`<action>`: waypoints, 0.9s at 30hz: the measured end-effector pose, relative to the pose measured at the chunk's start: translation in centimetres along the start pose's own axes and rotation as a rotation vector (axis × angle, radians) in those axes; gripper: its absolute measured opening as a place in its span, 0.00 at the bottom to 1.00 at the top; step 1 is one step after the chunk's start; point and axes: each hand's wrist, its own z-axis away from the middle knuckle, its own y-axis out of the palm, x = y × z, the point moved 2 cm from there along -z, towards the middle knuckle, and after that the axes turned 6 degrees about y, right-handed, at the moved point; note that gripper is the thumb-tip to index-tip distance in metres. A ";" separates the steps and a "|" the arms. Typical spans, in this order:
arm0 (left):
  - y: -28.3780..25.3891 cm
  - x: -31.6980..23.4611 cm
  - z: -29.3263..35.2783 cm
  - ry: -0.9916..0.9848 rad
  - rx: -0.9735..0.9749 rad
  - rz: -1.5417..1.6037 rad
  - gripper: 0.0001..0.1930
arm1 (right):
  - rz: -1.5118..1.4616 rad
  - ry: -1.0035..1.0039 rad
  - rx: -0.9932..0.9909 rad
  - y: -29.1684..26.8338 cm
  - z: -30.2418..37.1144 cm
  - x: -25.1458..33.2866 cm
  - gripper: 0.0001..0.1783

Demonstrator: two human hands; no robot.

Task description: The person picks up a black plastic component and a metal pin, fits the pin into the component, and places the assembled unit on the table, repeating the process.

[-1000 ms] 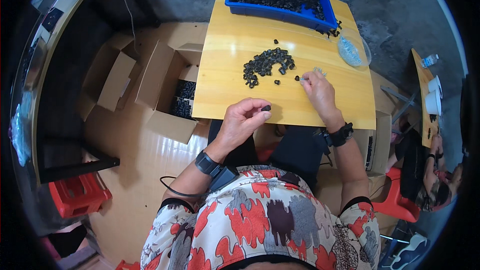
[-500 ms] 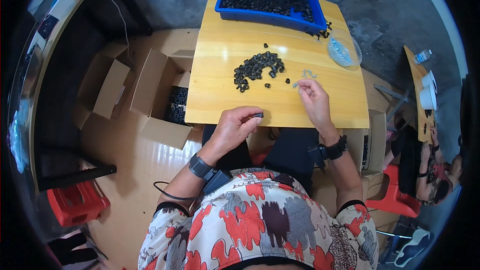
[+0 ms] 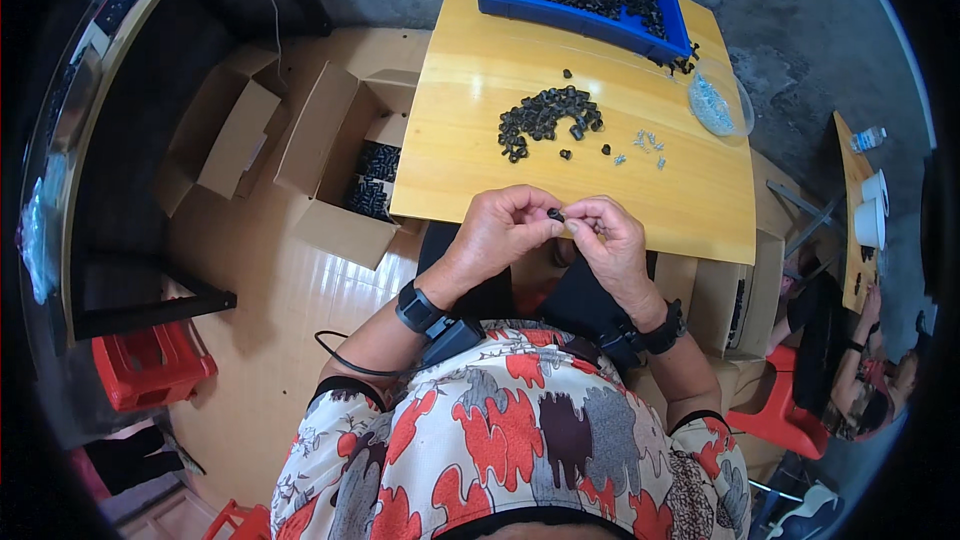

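Note:
Over the table's near edge, my left hand [image 3: 492, 238] pinches a small black plastic part [image 3: 555, 214] between thumb and fingers. My right hand [image 3: 614, 248] meets it there, its thumb and forefinger pressed together against the part's right side; whatever those fingertips hold is hidden. Beyond my hands lies a loose heap of similar black parts [image 3: 540, 118], with a few single ones apart from it. Several small silvery pieces, probably screws [image 3: 645, 140], are scattered right of the heap.
A blue tray [image 3: 575, 26] full of black parts stands at the table's far end. Beside it sits a clear bowl [image 3: 744, 118] of small silvery pieces. An open carton [image 3: 325, 130] with black parts stands left of the wooden table [image 3: 450, 155]. Another person sits far right.
My right hand has come from the silvery pieces to the black part in my left hand. The view has shifted, so the table appears farther right and higher.

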 end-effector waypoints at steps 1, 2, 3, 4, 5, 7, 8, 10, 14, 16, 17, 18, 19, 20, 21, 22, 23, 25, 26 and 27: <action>0.0 0.1 0.0 -0.001 -0.013 0.026 0.08 | 0.000 0.001 0.001 0.1 0.1 0.0 0.05; -0.1 0.1 0.1 -0.002 -0.026 0.051 0.08 | -0.025 0.015 -0.009 0.3 0.2 -0.2 0.06; -0.1 0.2 0.1 -0.002 -0.026 0.052 0.08 | -0.050 0.029 -0.020 0.4 0.3 -0.4 0.06; -0.1 0.1 0.2 0.027 -0.036 0.029 0.08 | -0.049 0.030 -0.019 0.4 0.3 -0.4 0.06; -0.1 0.1 0.2 0.056 -0.046 0.005 0.07 | -0.044 0.033 -0.017 0.4 0.4 -0.5 0.06; -0.1 0.0 0.2 0.067 -0.052 -0.002 0.07 | -0.039 0.038 -0.012 0.2 0.4 -0.3 0.06; -0.2 -0.2 0.2 0.079 -0.055 -0.009 0.07 | 0.003 0.022 -0.013 -0.1 0.3 0.2 0.06; -0.2 -0.3 0.3 0.056 -0.045 -0.044 0.06 | 0.043 0.004 -0.010 -0.5 -0.2 1.2 0.07; -0.1 -0.1 0.4 0.046 -0.011 -0.089 0.06 | 0.204 -0.162 0.052 -0.7 -0.8 2.7 0.07; 0.0 -0.3 0.3 0.055 -0.030 -0.096 0.07 | 0.228 -0.189 0.078 -0.6 -1.0 2.8 0.07; 0.0 -0.3 0.3 0.064 -0.047 -0.104 0.08 | 0.236 -0.194 0.087 -0.6 -1.0 2.9 0.07; -0.1 -0.3 0.3 0.066 -0.048 -0.103 0.08 | 0.246 -0.200 0.094 -0.6 -1.0 3.0 0.07; -0.1 -0.3 0.3 0.062 -0.029 -0.119 0.08 | 0.247 -0.201 0.094 -0.5 -1.0 3.2 0.07; -0.1 -0.2 0.4 0.058 -0.011 -0.135 0.08 | 0.252 -0.210 0.104 -0.5 -1.0 3.5 0.07; -0.2 -0.2 0.3 0.058 -0.011 -0.134 0.08 | 0.257 -0.216 0.112 -0.4 -1.1 3.6 0.07; -0.3 -0.3 0.3 0.051 -0.002 -0.149 0.08 | 0.258 -0.215 0.113 -0.3 -1.1 3.6 0.07; -0.3 -0.3 0.3 0.044 0.007 -0.163 0.09 | 0.256 -0.213 0.115 -0.2 -1.2 3.4 0.07; -0.3 -0.3 0.4 0.031 0.014 -0.151 0.09 | 0.256 -0.210 0.117 -0.1 -1.1 3.0 0.08; -0.3 -0.3 0.4 0.019 0.021 -0.140 0.09 | 0.263 -0.215 0.122 0.0 -1.1 2.8 0.08; -0.3 -0.2 0.5 0.020 0.020 -0.139 0.09 | 0.270 -0.221 0.129 0.1 -1.0 2.8 0.08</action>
